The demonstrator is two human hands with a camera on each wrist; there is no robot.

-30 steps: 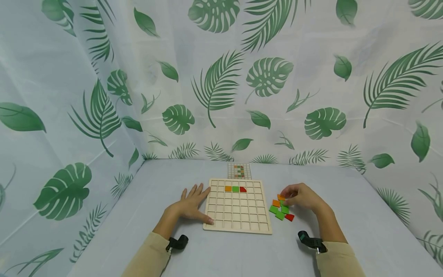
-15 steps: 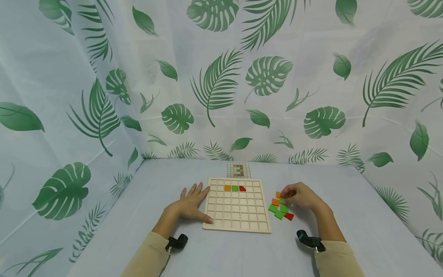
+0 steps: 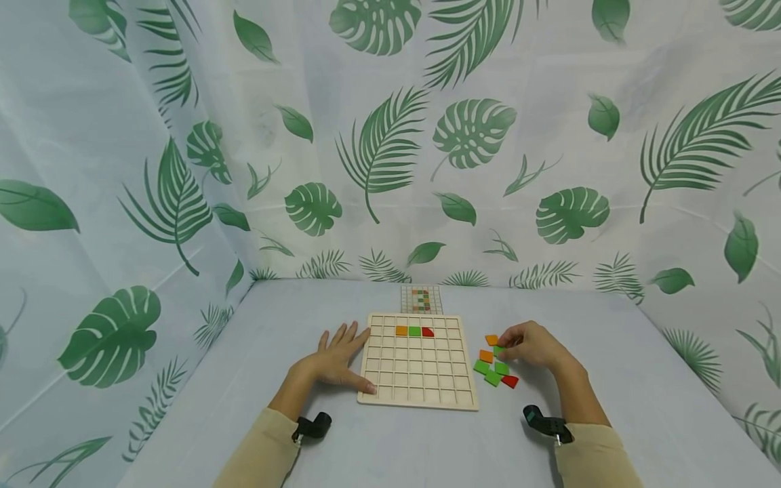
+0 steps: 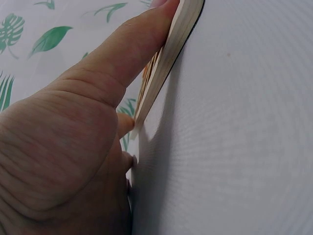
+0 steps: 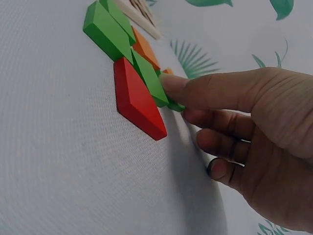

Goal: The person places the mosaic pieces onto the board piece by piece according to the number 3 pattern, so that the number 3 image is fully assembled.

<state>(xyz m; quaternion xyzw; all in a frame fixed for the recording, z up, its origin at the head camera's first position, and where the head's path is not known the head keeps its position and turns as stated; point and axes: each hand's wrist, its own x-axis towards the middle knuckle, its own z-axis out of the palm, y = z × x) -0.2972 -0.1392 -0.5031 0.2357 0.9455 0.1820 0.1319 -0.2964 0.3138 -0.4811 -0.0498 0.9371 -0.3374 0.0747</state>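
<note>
A square wooden grid board [image 3: 421, 369] lies on the table, with an orange tile [image 3: 401, 331], a green tile [image 3: 415, 331] and a red round-cornered tile [image 3: 428, 332] in one row near its far side. My left hand [image 3: 334, 362] lies with spread fingers along the board's left edge. Its thumb [image 4: 132, 46] rests on the near left corner. To the right of the board, my right hand [image 3: 532, 347] pinches a green tile [image 5: 176, 105] between thumb and index finger, at the far right of a loose cluster of tiles. The fingers partly hide that tile.
Around the right hand lie several loose tiles: orange ones [image 3: 485, 356], green ones [image 3: 492, 378] and a red one [image 3: 510, 381]. A pattern card [image 3: 421, 299] with a small coloured grid lies behind the board. A leaf-print curtain [image 3: 390, 169] closes off the back.
My right fingers have left the far orange tile, which has shifted and turned slightly, and are now on the green tile beside it. My left hand and the board stay put.
</note>
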